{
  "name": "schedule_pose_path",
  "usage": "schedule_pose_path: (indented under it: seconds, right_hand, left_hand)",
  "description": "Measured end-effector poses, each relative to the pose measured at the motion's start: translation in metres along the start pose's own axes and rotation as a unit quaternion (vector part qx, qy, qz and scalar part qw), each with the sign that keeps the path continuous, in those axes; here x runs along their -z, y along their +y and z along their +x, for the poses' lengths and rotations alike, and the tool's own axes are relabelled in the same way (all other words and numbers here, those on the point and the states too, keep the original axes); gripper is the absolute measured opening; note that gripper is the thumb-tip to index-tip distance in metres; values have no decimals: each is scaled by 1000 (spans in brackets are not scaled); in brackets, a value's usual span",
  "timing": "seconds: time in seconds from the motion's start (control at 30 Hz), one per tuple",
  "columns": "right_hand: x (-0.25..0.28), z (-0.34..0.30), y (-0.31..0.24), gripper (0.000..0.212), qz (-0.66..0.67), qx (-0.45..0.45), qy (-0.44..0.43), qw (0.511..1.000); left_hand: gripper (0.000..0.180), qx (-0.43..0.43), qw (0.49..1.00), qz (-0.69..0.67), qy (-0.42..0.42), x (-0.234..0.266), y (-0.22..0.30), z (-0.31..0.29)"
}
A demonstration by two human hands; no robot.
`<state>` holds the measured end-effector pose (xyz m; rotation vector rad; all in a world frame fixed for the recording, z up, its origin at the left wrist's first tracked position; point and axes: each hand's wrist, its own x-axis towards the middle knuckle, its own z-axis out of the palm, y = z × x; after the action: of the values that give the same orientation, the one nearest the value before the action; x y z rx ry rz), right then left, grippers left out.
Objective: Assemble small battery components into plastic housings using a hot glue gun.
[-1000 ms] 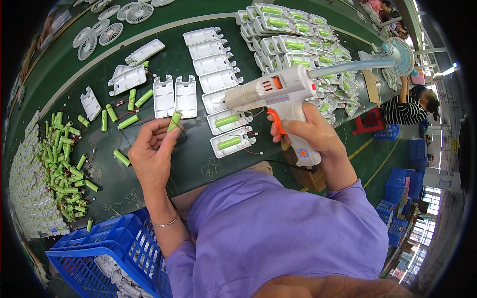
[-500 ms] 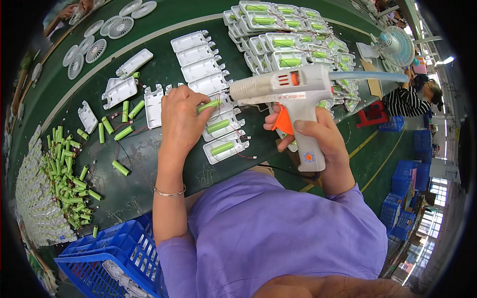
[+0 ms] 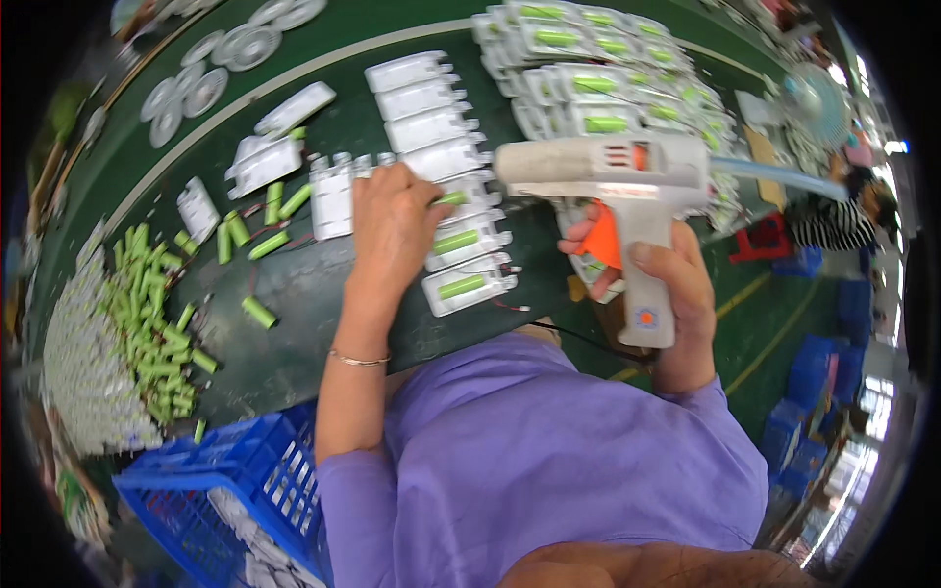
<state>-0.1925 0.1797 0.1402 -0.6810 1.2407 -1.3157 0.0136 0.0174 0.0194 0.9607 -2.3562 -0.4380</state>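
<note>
My left hand (image 3: pixel 394 220) pinches a green cylindrical battery (image 3: pixel 451 199) at a white plastic housing in a column of housings (image 3: pixel 417 103). My right hand (image 3: pixel 676 284) is wrapped round the handle of a white hot glue gun (image 3: pixel 603 167) with an orange trigger. Its nozzle points left, just right of the left hand and apart from it in the picture. A translucent glue stick (image 3: pixel 774 171) sticks out of its back. Nearer me, two housings each hold a green battery (image 3: pixel 461 287); the farther housings look bare inside.
Loose green batteries (image 3: pixel 162 333) are heaped at the left, beside stacked white parts (image 3: pixel 78 363). Filled housings (image 3: pixel 598 83) are piled at the far right. A blue crate (image 3: pixel 216 465) stands below the table's near edge. Round white grilles (image 3: pixel 206 90) lie far left; a person in stripes (image 3: pixel 833 220) sits right.
The whole scene has shifted rightward in the picture as the view moved. My left hand stays on the battery at the same housing, and the glue gun remains in my right hand.
</note>
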Motion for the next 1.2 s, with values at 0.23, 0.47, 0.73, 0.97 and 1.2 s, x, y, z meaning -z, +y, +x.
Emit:
schedule_pose_path:
  seconds: [0.23,0.47,0.73,0.97,1.2]
  right_hand:
    - [-7,-5,-6,59,-68,46,57,995]
    - [-8,16,2,57,-42,17,-29,999]
    - [-14,53,2,53,-94,-26,-75,992]
    - [-26,72,-2,35,-206,-71,-69,974]
    - [-21,63,-8,34,-206,-86,-33,974]
  left_hand:
    - [16,348,899,45,262,74,-54,-81]
    - [36,464,870,144,79,100,-72,-127]
    - [16,359,847,-191,342,129,-67,-121]
    - [21,285,840,-341,310,105,-47,-80]
    - [21,272,828,-429,236,90,-34,-43]
